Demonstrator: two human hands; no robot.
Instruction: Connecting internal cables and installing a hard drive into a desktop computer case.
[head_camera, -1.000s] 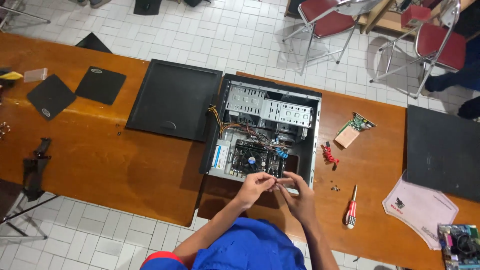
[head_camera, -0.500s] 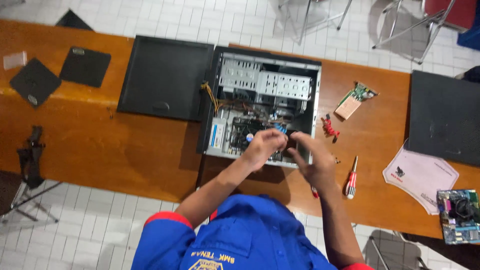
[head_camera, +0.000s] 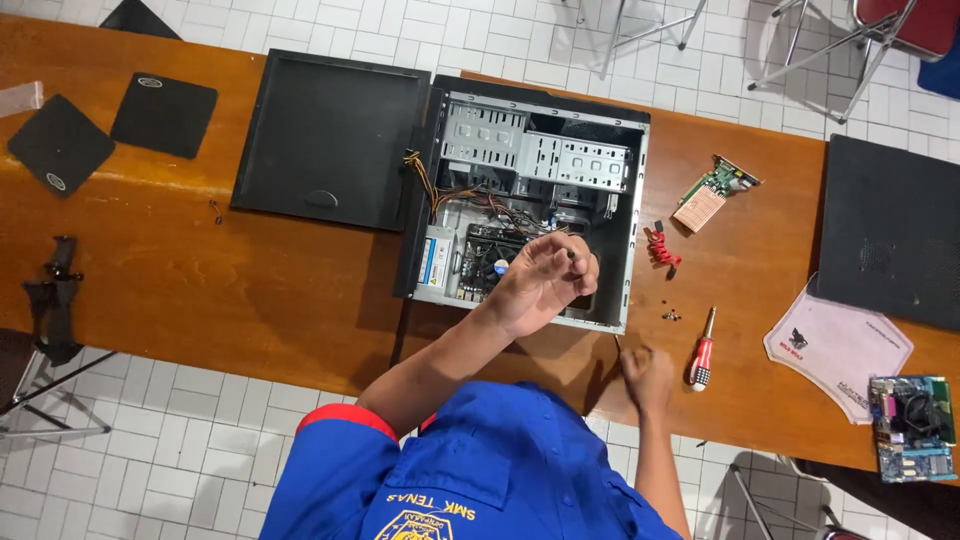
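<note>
An open computer case (head_camera: 630, 190) lies on its side on a brown wooden table (head_camera: 250, 290), with its motherboard and fan (head_camera: 492, 262) showing. My left hand (head_camera: 540, 282) hovers over the case's lower part, fingers pinched on a small dark part (head_camera: 572, 256). Blurred and with its fingers curled, my right hand (head_camera: 648, 375) rests on the table just below the case. Nothing shows in it. A red-handled screwdriver (head_camera: 702, 352) lies just to its right.
The black side panel (head_camera: 330, 140) lies left of the case. To the right are a red cable (head_camera: 660, 250), loose screws (head_camera: 671, 316), a green expansion card (head_camera: 715, 190), another black panel (head_camera: 890, 230), a white sheet (head_camera: 840, 345) and a circuit board (head_camera: 912, 428). Two black pads (head_camera: 110, 130) lie far left.
My right hand has left the case and dropped to the table beside the screwdriver. My left hand stays over the motherboard, raised slightly. The camera view has shifted.
</note>
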